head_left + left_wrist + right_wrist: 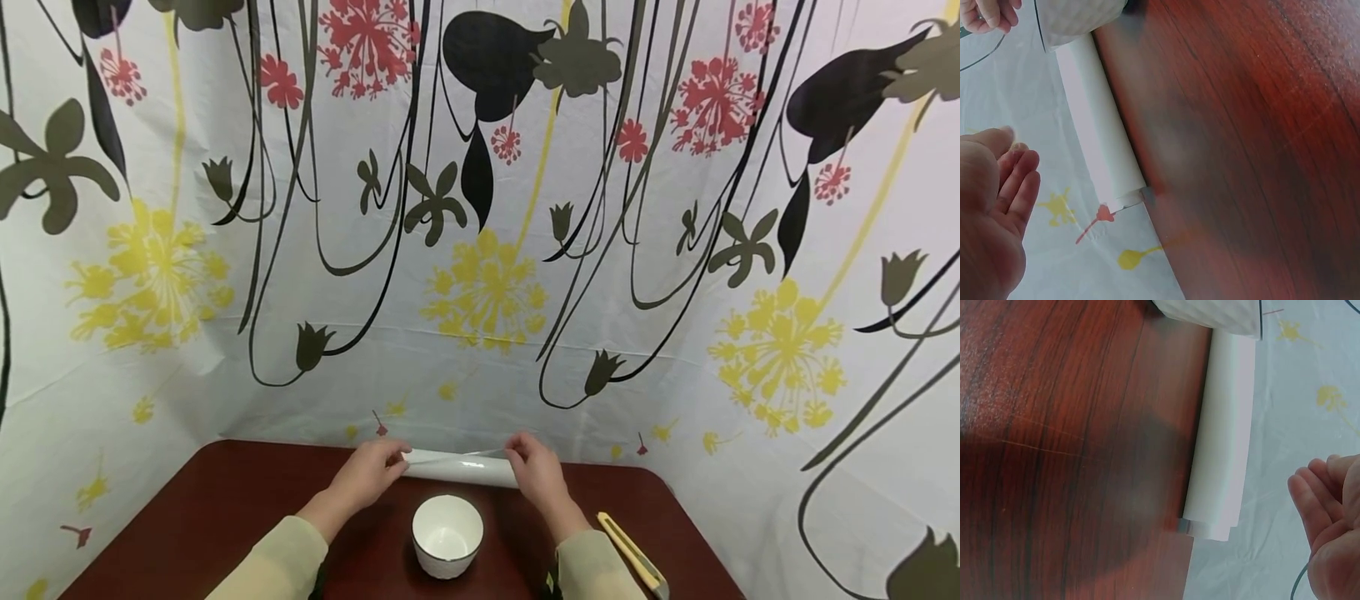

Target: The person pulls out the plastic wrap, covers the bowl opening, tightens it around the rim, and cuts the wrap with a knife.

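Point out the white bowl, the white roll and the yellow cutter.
White bowl [447, 537]: head view, on its bare inside.
White roll [467, 472]: head view, midway along its length.
Yellow cutter [632, 552]: head view, on its handle.

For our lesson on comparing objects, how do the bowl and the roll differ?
The bowl is short and open-topped; the roll is long and cylindrical. The bowl stands upright; the roll lies on its side. The bowl has a dark rim line; the roll shows none. Both are mainly white.
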Motion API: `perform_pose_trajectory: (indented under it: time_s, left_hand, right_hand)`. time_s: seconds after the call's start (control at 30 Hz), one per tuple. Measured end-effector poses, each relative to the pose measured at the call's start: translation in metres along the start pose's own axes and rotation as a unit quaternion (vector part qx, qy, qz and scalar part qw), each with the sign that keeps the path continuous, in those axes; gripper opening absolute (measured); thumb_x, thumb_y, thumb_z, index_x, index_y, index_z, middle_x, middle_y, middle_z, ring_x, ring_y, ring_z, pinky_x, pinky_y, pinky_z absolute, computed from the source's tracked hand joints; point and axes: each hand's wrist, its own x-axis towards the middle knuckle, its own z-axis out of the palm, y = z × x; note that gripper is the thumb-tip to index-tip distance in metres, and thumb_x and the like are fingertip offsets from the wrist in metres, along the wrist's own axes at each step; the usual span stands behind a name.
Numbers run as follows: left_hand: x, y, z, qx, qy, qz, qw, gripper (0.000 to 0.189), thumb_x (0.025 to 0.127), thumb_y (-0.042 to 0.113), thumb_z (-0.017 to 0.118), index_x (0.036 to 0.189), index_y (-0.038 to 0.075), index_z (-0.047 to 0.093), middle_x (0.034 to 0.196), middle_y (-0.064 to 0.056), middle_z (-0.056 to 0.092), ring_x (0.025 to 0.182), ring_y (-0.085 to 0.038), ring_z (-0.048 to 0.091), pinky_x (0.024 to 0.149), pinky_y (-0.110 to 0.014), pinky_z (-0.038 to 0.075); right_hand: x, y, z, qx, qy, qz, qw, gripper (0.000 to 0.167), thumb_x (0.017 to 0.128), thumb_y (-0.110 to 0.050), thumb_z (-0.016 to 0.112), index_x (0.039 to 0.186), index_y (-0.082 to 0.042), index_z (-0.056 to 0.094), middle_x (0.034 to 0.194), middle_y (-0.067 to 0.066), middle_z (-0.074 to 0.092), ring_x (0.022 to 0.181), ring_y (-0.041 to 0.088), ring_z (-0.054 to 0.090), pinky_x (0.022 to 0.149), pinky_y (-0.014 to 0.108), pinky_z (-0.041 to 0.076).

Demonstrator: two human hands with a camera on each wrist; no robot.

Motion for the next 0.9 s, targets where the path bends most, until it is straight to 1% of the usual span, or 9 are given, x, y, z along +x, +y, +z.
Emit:
perform_pose_trajectory:
  time_s: [0.1,0.2,0.3,0.4,0.5,0.57,0.63,0.77,0.9]
  left_hand:
    - [0.0,-0.001,-0.002,-0.006,-0.005,-0.001,1.0,0.02,0.099,0.009,0.08,0.119,0.006,0.08,0.107,-0.003,0.079,0.097,-0.022,0.075,0.084,-0.043,0.064]
    - [-0.001,-0.002,-0.004,-0.016,-0.01,0.005,0.9998,0.021,0.097,0.009,0.083,0.117,0.004,0.08,0.107,-0.006,0.079,0.097,-0.022,0.074,0.085,-0.042,0.063]
    - [-0.002,-0.002,-0.005,-0.018,-0.01,0.008,0.9997,0.021,0.095,0.005,0.083,0.116,0.003,0.08,0.105,-0.006,0.078,0.095,-0.022,0.073,0.083,-0.04,0.063]
    - [-0.003,-0.001,-0.004,0.014,0.006,0.025,0.9996,0.016,0.095,0.001,0.082,0.11,0.007,0.082,0.102,-0.002,0.078,0.094,-0.021,0.074,0.081,-0.036,0.063]
    - [-0.005,-0.001,-0.003,0.068,0.038,0.052,0.9956,0.013,0.094,0.003,0.083,0.1,0.015,0.085,0.098,0.003,0.078,0.095,-0.021,0.073,0.083,-0.037,0.062]
    - [-0.006,0.0,-0.003,0.079,0.049,0.057,0.994,0.014,0.094,0.005,0.085,0.096,0.019,0.085,0.097,0.006,0.078,0.097,-0.021,0.073,0.085,-0.038,0.062]
    - [-0.006,0.002,-0.003,0.07,0.049,0.053,0.9949,0.015,0.095,0.006,0.084,0.096,0.02,0.084,0.098,0.007,0.077,0.097,-0.021,0.072,0.085,-0.038,0.062]
    - [-0.005,0.004,-0.005,0.022,0.03,0.029,0.9989,0.014,0.097,0.003,0.081,0.101,0.016,0.083,0.099,0.005,0.075,0.093,-0.02,0.073,0.081,-0.035,0.062]
    - [-0.003,0.008,-0.009,0.007,0.031,0.012,0.9994,0.012,0.098,0.003,0.079,0.105,0.012,0.082,0.102,0.002,0.075,0.094,-0.021,0.073,0.081,-0.037,0.062]
  right_hand:
    - [0.001,0.0,-0.001,-0.002,-0.001,0.0,1.0,0.011,0.107,-0.022,0.071,0.107,-0.012,0.072,0.106,0.002,0.082,0.088,0.017,0.07,0.076,0.037,0.054]
    - [0.002,0.0,-0.002,-0.002,-0.001,-0.004,1.0,0.013,0.107,-0.024,0.072,0.107,-0.01,0.071,0.108,0.003,0.083,0.09,0.019,0.072,0.077,0.038,0.055]
    - [0.003,-0.001,-0.003,0.001,0.003,-0.006,1.0,0.01,0.106,-0.022,0.073,0.106,-0.012,0.071,0.108,0.004,0.083,0.092,0.021,0.074,0.078,0.039,0.056]
    - [0.004,-0.002,-0.004,0.0,0.005,-0.003,1.0,0.012,0.106,-0.023,0.073,0.105,-0.011,0.072,0.107,0.003,0.083,0.092,0.02,0.074,0.078,0.039,0.056]
    - [0.004,-0.002,-0.004,0.001,0.002,0.0,1.0,0.014,0.107,-0.025,0.072,0.105,-0.011,0.072,0.107,0.003,0.083,0.091,0.02,0.073,0.078,0.039,0.056]
    - [0.004,-0.002,-0.004,0.001,0.001,0.003,1.0,0.014,0.107,-0.026,0.072,0.105,-0.012,0.072,0.107,0.003,0.083,0.091,0.019,0.072,0.078,0.039,0.055]
    - [0.004,-0.003,-0.005,0.003,0.0,0.004,1.0,0.014,0.108,-0.026,0.072,0.105,-0.012,0.072,0.108,0.003,0.083,0.091,0.02,0.072,0.078,0.039,0.055]
    - [0.004,-0.003,-0.007,0.005,-0.003,0.007,1.0,0.013,0.109,-0.025,0.07,0.106,-0.012,0.072,0.108,0.003,0.082,0.092,0.02,0.072,0.078,0.04,0.056]
    - [0.004,-0.004,-0.01,0.001,-0.005,0.011,0.9999,0.014,0.109,-0.026,0.069,0.105,-0.013,0.072,0.109,0.002,0.082,0.091,0.019,0.071,0.078,0.039,0.055]
